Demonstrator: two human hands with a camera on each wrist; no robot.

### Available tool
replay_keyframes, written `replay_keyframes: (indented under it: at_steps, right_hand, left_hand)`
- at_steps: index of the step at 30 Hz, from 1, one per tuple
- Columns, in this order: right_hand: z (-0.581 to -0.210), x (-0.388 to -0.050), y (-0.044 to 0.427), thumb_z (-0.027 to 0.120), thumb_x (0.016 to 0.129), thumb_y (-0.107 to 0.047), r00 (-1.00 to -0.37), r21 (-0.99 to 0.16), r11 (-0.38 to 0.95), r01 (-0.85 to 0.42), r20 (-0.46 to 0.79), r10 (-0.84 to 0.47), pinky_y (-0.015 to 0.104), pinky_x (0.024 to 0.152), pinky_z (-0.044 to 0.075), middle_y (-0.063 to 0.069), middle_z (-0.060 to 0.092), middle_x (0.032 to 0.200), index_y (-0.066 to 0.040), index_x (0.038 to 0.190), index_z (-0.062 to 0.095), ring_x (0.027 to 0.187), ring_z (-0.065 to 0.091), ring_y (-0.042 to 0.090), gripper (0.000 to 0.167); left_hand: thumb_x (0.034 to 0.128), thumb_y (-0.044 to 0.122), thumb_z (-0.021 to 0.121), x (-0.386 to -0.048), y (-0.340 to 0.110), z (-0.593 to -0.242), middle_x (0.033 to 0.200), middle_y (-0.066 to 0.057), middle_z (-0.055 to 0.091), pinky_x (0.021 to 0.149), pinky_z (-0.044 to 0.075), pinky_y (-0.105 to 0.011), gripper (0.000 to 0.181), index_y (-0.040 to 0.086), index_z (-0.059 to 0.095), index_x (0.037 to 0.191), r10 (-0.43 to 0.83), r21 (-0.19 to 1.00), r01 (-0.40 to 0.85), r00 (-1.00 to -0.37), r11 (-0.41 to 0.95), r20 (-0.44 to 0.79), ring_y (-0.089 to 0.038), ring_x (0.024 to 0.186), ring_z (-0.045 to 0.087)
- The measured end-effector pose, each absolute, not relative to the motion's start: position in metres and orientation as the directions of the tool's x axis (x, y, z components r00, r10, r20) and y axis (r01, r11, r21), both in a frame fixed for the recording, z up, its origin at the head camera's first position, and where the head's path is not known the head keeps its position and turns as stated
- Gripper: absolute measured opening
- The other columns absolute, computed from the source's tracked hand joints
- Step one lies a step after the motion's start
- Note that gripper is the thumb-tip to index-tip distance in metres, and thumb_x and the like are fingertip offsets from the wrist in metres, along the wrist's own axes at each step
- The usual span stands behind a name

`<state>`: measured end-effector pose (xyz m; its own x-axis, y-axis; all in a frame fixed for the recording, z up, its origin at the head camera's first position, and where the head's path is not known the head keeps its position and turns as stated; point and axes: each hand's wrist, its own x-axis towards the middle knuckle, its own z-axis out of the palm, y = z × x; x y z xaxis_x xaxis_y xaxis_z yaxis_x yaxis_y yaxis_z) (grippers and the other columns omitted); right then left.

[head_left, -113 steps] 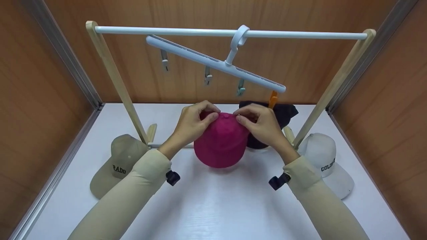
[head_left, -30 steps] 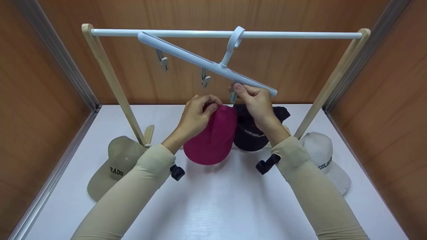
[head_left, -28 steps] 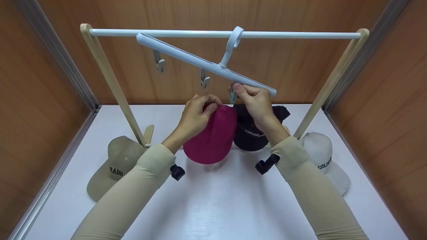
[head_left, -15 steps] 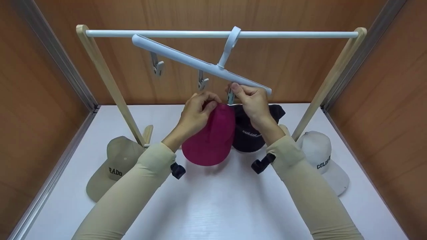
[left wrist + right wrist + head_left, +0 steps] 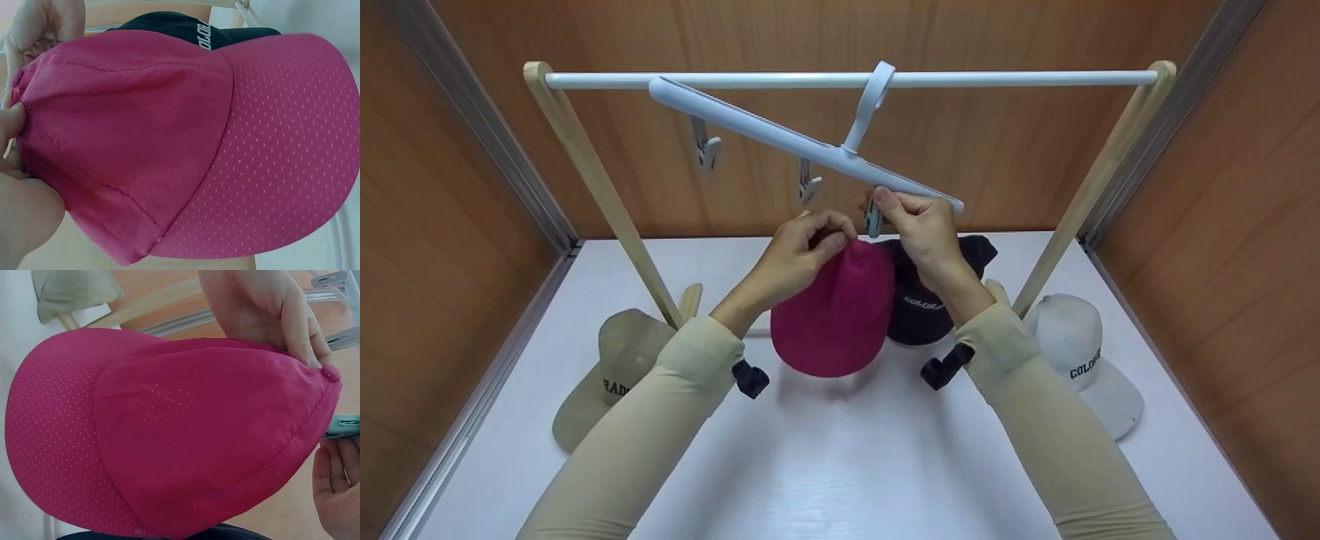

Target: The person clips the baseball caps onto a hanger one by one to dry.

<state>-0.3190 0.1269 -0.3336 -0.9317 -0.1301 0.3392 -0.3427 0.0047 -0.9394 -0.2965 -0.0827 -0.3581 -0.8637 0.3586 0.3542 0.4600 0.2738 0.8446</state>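
Magenta fabric baseball cap (image 5: 829, 322) with a perforated brim is held up by its crown above the white tabletop (image 5: 825, 465), partly in front of a black fabric cap (image 5: 922, 307) with pale lettering. Fingers and thumb of the left hand (image 5: 795, 259) pinch the crown near its button; the right hand (image 5: 926, 229) pinches a teal plastic clip (image 5: 873, 222) beneath a tilted pale-blue plastic hanger (image 5: 750, 127).

If the left pinch slackens, the cap could drop, as a small fold of cloth seems to bear it. Should the clip catch too shallow an edge, the fabric could slip out. Pressure on the clip could also swing the hanger, since its hook only loops over the white rod (image 5: 1020, 78).

Whether the clip's mouth is spread or touches the cap cannot be told: the right thumb covers its top in the head view, and the crown hides its tip in the right wrist view. The right wrist covers some lettering.
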Motion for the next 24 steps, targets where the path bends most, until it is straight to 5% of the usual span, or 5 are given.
replay_keyframes:
  at_steps: [15, 24]
  right_hand:
    - [-0.334, -0.32, 0.124, 0.068, 0.105, -0.019, -0.919, -0.926, -0.026, -0.378, 0.378, -0.113, 0.037, 0.102, 0.055, 0.018, 0.08, 0.103, 0.002, 0.105, 0.083, 0.103, 0.076, 0.02, 0.025]
    - [-0.333, -0.318, 0.123, 0.069, 0.105, -0.021, -0.928, -0.931, 0.012, -0.364, 0.361, -0.093, 0.035, 0.095, 0.056, 0.002, 0.081, 0.093, 0.008, 0.109, 0.08, 0.098, 0.073, 0.015, 0.031]
  left_hand:
    - [0.11, 0.013, 0.058, -0.312, -0.077, -0.361, 0.113, 0.001, 0.068, 0.098, 0.047, -0.034, 0.012, 0.015, 0.069, 0.115, 0.283, 0.834, 0.47, -0.874, 0.291, 0.394, -0.014, 0.112, 0.054]
    - [0.1098, 0.013, 0.059, -0.311, -0.071, -0.359, 0.116, 0.002, 0.069, 0.1, 0.05, -0.031, 0.012, 0.014, 0.069, 0.117, 0.227, 0.827, 0.471, -0.88, 0.306, 0.417, -0.01, 0.111, 0.061]
